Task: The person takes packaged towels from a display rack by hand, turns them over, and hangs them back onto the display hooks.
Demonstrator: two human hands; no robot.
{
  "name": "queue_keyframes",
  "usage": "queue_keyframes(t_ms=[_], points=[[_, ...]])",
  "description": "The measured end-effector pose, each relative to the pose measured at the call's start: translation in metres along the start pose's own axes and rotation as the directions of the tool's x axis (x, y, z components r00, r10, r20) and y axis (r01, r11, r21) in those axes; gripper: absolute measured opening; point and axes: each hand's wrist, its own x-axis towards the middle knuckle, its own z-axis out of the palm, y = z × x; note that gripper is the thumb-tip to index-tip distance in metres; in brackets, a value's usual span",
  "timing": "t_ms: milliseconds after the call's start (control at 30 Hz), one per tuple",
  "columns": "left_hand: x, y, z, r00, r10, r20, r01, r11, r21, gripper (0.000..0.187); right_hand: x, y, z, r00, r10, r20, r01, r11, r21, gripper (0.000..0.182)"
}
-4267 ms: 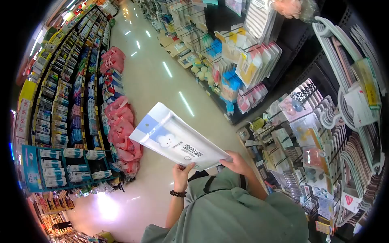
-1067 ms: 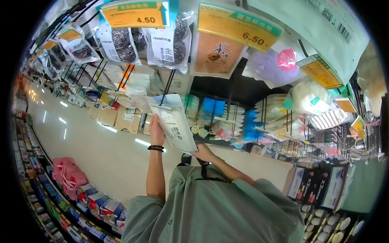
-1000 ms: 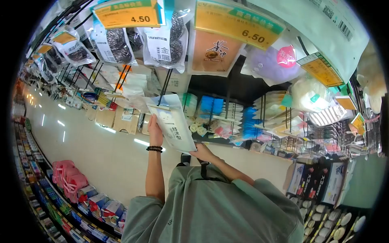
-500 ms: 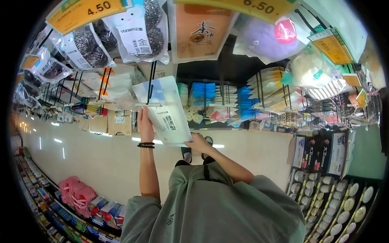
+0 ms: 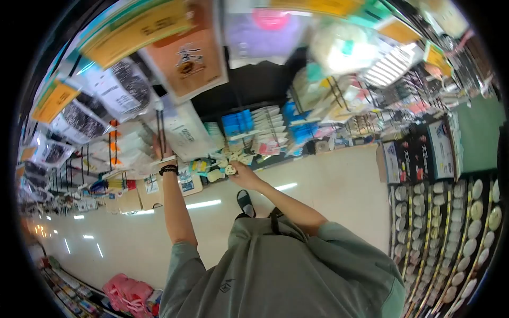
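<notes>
The white pack with black lettering (image 5: pixel 185 135) hangs at the rack, left of centre, beside a black hook. My left hand (image 5: pixel 159 147), above a dark beaded bracelet, reaches up at the left edge of this pack; its fingers are blurred and partly hidden among the packs. Lower and to the right, my right hand (image 5: pixel 241 172) is closed on a small round pale item with dark spots (image 5: pixel 230 170). Small pale items (image 5: pixel 241 157) lie on the low shelf just above that hand.
Packs of metal scourers (image 5: pixel 124 87) and an orange-brown pack (image 5: pixel 185 55) hang overhead with price tags. Blue packs (image 5: pixel 237 123) hang further back. Black boxes (image 5: pixel 413 159) and rows of bowls (image 5: pixel 440 228) stand right. Pink bundles (image 5: pixel 127 293) are at lower left.
The view has turned and shifted. The white pack has gone back among the hanging goods. My right hand has let go of its lower corner and now holds the small round item.
</notes>
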Motion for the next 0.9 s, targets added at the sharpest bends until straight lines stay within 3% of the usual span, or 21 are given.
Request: queue_keyframes(t_ms=[33,67,100,133,200,267,333,400,433,467,533,633,733,767,867,900], points=[[-0.009,0.009,0.006,1.0,-0.011,-0.021,0.012,0.998,0.068,0.033,-0.018,0.008,-0.015,0.984,0.092,0.154,-0.101,0.994,0.049,0.035],[-0.025,0.03,0.012,0.991,-0.118,-0.055,0.114,0.99,-0.081,0.037,-0.036,0.016,-0.031,0.939,0.168,0.301,-0.202,0.975,0.088,0.032],[-0.029,-0.008,0.012,0.986,0.073,-0.151,-0.032,0.965,0.259,0.041,-0.062,0.038,-0.033,0.947,0.117,0.299,-0.162,0.978,0.13,0.029],[-0.032,-0.046,0.012,0.94,0.293,-0.172,-0.147,0.806,0.573,0.046,-0.092,0.061,-0.034,0.955,0.068,0.287,-0.122,0.977,0.174,0.026],[-0.094,0.005,0.036,0.968,0.167,-0.185,-0.14,0.979,0.151,0.055,-0.146,0.059,-0.071,0.93,0.141,0.339,-0.176,0.982,0.074,0.026],[-0.146,-0.017,0.052,0.961,0.263,-0.085,-0.224,0.921,0.319,0.061,-0.21,0.102,-0.071,0.929,0.291,0.229,-0.285,0.957,-0.062,0.028],[-0.212,-0.029,0.077,0.998,0.06,-0.01,-0.053,0.945,0.322,0.057,-0.271,0.132,-0.085,0.887,0.431,0.163,-0.393,0.892,-0.222,0.03],[-0.271,-0.031,0.095,0.942,0.143,0.303,-0.289,0.802,0.523,0.048,-0.313,0.128,-0.107,0.784,0.618,0.056,-0.572,0.755,-0.321,0.031],[-0.296,-0.028,0.11,0.907,-0.028,0.42,-0.161,0.899,0.408,0.042,-0.33,0.13,-0.114,0.753,0.656,-0.056,-0.656,0.739,-0.154,0.032],[-0.319,-0.025,0.124,0.818,-0.185,0.544,0.003,0.948,0.318,0.036,-0.347,0.134,-0.121,0.698,0.698,-0.158,-0.704,0.709,0.021,0.033],[-0.36,-0.009,0.153,0.509,-0.135,0.85,-0.137,0.962,0.234,0.029,-0.376,0.143,-0.124,0.593,0.745,-0.306,-0.701,0.665,0.26,0.034],[-0.406,0.046,0.197,-0.082,-0.163,0.983,-0.295,0.946,0.132,0.024,-0.406,0.159,-0.125,0.52,0.749,-0.411,-0.655,0.658,0.371,0.036],[-0.447,0.074,0.242,-0.307,-0.216,0.927,-0.551,0.834,0.011,0.025,-0.424,0.169,-0.123,0.507,0.742,-0.439,-0.599,0.669,0.44,0.039],[-0.462,0.076,0.256,-0.317,-0.191,0.929,-0.541,0.841,-0.012,0.026,-0.432,0.176,-0.123,0.547,0.725,-0.419,-0.562,0.689,0.458,0.043],[-0.504,0.108,0.288,-0.298,-0.196,0.934,-0.583,0.812,-0.015,0.027,-0.46,0.186,-0.127,0.569,0.648,-0.506,-0.607,0.746,0.274,0.044],[-0.517,0.101,0.298,-0.305,-0.144,0.941,-0.593,0.802,-0.069,0.027,-0.47,0.182,-0.137,0.519,0.719,-0.462,-0.619,0.689,0.377,0.043]])
